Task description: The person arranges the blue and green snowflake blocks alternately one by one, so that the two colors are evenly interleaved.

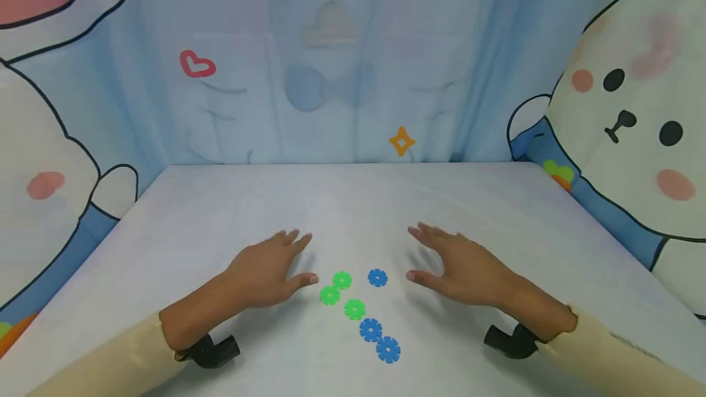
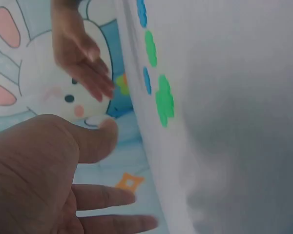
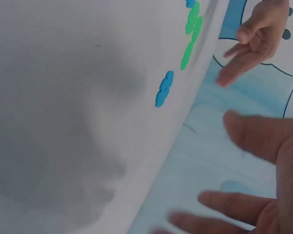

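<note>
Six small flat plastic gear-shaped discs are seen on the white cloth-covered table [image 1: 193,225], between the two hands. The left hand [image 1: 265,274] is held flat above the cloth with fingers straight and spread, nothing being gripped; the three green discs [image 1: 342,294] lie just beside its thumb tip. The right hand [image 1: 463,268] is likewise held wide and empty, a single blue disc [image 1: 377,277] lying near its thumb, while two more blue discs [image 1: 379,340] are found nearer the wrists, just beside each other
</note>
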Motion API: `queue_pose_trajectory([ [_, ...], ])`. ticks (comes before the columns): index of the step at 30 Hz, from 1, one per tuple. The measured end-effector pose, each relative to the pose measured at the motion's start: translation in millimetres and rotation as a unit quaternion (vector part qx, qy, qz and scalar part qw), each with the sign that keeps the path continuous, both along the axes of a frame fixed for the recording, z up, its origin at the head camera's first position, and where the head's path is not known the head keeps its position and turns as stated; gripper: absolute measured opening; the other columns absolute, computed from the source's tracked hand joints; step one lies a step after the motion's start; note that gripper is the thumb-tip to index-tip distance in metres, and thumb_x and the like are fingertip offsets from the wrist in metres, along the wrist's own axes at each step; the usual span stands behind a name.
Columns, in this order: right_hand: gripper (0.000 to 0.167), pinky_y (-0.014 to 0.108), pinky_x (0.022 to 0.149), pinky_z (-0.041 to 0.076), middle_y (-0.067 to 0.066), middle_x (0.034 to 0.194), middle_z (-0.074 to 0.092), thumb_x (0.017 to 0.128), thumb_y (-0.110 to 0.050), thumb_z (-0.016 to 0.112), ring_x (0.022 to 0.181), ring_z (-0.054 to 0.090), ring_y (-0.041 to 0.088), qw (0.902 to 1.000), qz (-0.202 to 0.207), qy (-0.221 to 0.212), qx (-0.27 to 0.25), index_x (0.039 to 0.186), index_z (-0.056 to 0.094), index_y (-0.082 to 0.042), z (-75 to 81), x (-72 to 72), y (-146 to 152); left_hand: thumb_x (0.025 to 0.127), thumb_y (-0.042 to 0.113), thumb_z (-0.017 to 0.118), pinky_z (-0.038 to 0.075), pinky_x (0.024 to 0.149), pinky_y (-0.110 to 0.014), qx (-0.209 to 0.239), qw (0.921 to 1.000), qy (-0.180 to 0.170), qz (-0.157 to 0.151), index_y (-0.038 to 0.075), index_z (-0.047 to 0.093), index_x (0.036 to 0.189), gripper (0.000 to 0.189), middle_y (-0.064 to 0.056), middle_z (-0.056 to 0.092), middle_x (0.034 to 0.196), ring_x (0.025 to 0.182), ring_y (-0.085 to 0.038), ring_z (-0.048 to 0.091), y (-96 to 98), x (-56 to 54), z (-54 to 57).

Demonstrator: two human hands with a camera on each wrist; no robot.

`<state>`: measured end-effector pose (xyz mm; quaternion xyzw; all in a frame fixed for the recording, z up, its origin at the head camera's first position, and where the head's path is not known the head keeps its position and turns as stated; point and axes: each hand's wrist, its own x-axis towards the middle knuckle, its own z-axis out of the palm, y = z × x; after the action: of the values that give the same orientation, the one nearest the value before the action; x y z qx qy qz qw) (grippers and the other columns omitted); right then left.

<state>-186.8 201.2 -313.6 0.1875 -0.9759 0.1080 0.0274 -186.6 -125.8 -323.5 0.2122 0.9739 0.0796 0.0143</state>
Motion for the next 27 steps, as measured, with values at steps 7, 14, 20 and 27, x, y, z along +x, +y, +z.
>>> queue_pose_trajectory([
  [7,0.036,0.02,0.066,0.053,-0.006,0.095,0.075,0.087,-0.025,0.076,0.079,0.067,0.004,0.9915,0.085,-0.043,-0.088,0.12,0.071,-0.012,-5.1,-14.5,-14,0.085,0.047,0.073,0.053,0.076,-0.038,0.029,0.9988,0.01,-0.037,0.013,0.061,0.126,0.054,-0.002,0.07,0.104,0.103,-0.023,0.062,21.8,0.5,-9.4],
  [14,0.031,0.021,0.065,0.052,-0.006,0.095,0.072,0.084,-0.023,0.078,0.081,0.064,0.007,0.9845,0.091,-0.094,-0.117,0.113,0.073,-0.013,-14.4,-29.3,-28,0.077,0.058,0.077,0.05,0.081,-0.037,0.038,0.998,-0.01,-0.048,0.017,0.061,0.109,0.055,-0.001,0.062,0.108,0.101,-0.021,0.054,26.7,-4.8,-25.1],
  [20,0.028,0.023,0.063,0.051,-0.006,0.089,0.069,0.08,-0.023,0.081,0.076,0.06,0.009,0.9788,0.092,-0.126,-0.133,0.106,0.075,-0.014,-23.1,-37.1,-34,0.076,0.057,0.077,0.048,0.078,-0.034,0.029,0.9979,-0.002,-0.057,0.018,0.062,0.102,0.049,0.001,0.057,0.101,0.094,-0.018,0.05,27.4,-4.7,-27.3],
  [27,0.029,0.023,0.064,0.048,-0.009,0.08,0.063,0.078,-0.029,0.083,0.073,0.055,0.01,0.9797,0.096,-0.124,-0.126,0.103,0.075,-0.016,-32.0,-41.1,-34,0.078,0.054,0.077,0.048,0.079,-0.033,0.029,0.9975,-0.002,-0.064,0.02,0.064,0.1,0.043,0.002,0.058,0.1,0.092,-0.017,0.049,27.8,-6.0,-26.2],
])
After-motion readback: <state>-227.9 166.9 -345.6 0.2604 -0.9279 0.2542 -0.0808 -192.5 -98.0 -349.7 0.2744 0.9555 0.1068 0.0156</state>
